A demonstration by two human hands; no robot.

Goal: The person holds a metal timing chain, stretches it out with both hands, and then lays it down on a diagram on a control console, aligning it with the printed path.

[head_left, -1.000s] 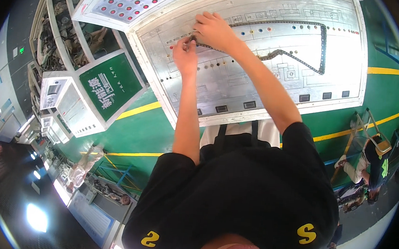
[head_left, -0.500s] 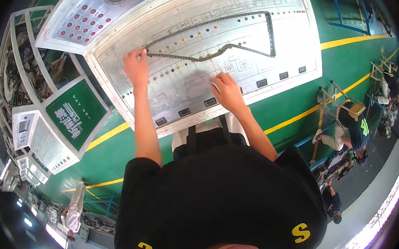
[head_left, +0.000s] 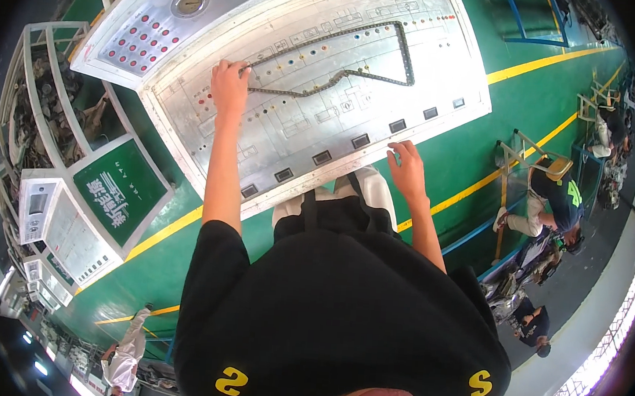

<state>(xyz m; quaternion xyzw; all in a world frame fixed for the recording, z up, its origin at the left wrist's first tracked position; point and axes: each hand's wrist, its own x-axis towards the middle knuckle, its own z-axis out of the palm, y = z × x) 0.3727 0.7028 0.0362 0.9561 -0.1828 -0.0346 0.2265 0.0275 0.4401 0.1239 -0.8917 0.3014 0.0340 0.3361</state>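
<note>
On the metal training board (head_left: pixel 445 63), a dark chain (head_left: pixel 408 61) lies in a long irregular loop among diagram lines and rows of small coloured sockets. My left hand (head_left: pixel 230 85) is at the chain's left end, its curled fingertips on or just by the links; whether they pinch them is hidden. My right hand (head_left: pixel 407 164) hangs by the board's lower right edge, fingers curved and apart, holding nothing.
A sloped panel (head_left: pixel 128 56) with red buttons and gauges adjoins the board. Left are engine frames (head_left: pixel 53 36) and a green-topped cabinet (head_left: pixel 119 191). At right are chairs (head_left: pixel 559 165), a seated co-worker (head_left: pixel 560 200) and others (head_left: pixel 533 323); another person (head_left: pixel 130 347) stands lower left.
My right hand has left the chain's upper left and moved down and right to the board's edge. My left hand stays at the chain's left end, shifted slightly up. The view has shifted.
</note>
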